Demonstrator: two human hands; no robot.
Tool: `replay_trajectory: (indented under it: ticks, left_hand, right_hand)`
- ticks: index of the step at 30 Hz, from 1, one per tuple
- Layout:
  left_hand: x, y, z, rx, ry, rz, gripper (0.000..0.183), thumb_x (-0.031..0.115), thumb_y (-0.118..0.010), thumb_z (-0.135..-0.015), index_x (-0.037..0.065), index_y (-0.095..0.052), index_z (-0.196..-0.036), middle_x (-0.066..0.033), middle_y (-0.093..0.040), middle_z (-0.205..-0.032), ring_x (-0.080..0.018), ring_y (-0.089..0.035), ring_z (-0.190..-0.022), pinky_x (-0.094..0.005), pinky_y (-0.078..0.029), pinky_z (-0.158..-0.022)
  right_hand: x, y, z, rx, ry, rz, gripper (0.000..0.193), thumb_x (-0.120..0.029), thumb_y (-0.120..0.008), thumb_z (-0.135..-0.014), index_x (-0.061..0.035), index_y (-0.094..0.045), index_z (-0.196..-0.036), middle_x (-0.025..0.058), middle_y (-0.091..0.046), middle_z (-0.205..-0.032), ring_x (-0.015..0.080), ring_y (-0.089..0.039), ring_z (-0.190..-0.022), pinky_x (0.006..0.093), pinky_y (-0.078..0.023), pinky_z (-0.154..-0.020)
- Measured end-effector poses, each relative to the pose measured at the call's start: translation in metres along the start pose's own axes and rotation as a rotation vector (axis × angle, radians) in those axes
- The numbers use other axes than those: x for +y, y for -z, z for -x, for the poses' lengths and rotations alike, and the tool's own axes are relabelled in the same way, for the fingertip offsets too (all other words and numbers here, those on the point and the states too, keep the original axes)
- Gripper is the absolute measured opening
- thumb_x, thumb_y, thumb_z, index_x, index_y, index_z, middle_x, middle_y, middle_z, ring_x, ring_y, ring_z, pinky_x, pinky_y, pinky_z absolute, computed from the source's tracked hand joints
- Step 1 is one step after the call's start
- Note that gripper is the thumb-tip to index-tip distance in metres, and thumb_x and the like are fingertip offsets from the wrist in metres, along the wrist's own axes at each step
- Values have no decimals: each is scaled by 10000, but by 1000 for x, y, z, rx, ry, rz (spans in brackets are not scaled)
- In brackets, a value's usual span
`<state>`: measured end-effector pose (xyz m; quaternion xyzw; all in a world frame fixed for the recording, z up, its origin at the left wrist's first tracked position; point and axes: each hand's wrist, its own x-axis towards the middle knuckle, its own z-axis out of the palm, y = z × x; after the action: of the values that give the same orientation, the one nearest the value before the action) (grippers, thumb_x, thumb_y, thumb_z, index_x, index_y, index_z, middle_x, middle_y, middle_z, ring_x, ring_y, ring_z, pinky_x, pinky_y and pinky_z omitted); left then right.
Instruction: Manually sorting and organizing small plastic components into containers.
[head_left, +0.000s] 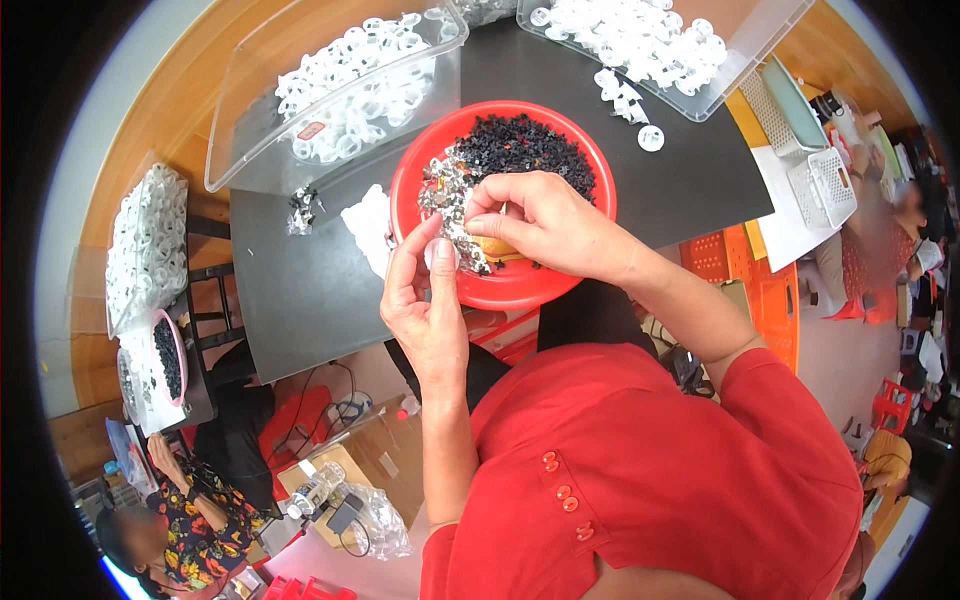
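A red round bowl [410,180] sits on a dark grey table [300,280], filled with small black plastic parts [525,150] and small silvery metal parts [450,195]. My left hand [425,300] pinches a small white ring-shaped piece between thumb and fingers at the bowl's near-left rim. My right hand [545,225] rests over the bowl's near half, its fingertips closed among the silvery parts; whether they grip one I cannot make out. The two hands nearly touch.
Two clear plastic bins [240,140] [760,40] of white ring parts stand behind the bowl. Loose white rings [630,105] lie on the table. White baskets [820,180] sit at right. Another person [175,510] sits lower left beside a bagged stack of white parts [145,240].
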<state>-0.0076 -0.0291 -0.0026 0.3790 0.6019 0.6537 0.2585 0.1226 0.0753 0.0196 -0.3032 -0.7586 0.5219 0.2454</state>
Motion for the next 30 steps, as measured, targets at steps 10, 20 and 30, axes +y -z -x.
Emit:
replay_trajectory:
  ticks: [10,20,30]
  left_hand:
    - [1,0,2,-62,20,-67,115,80,-653,-890,2,-635,-972,-7,-616,-917,-58,-537,-811,-214,-439,-715]
    - [8,0,-3,-278,362,475,131,169,-555,-961,41,-583,-956,-25,-602,-828,-75,-486,-690,-216,-405,-656]
    - [6,1,-6,-168,70,42,105,121,-559,-936,17,-568,-939,-75,-597,-825,-150,-523,-694,-307,-431,-660]
  right_hand:
    - [16,-2,0,-183,-136,-456,156,-154,-566,-962,-5,-611,-953,-33,-574,-820,27,-498,-741,203,-427,-652]
    - [14,5,-1,-306,-403,-1087,210,-221,-577,-958,-25,-614,-893,-32,-531,-755,24,-412,-579,199,-349,-548]
    - [14,8,-2,-416,-379,-1115,181,-206,-594,-947,-27,-607,-922,-26,-542,-761,28,-417,-561,208,-358,-539]
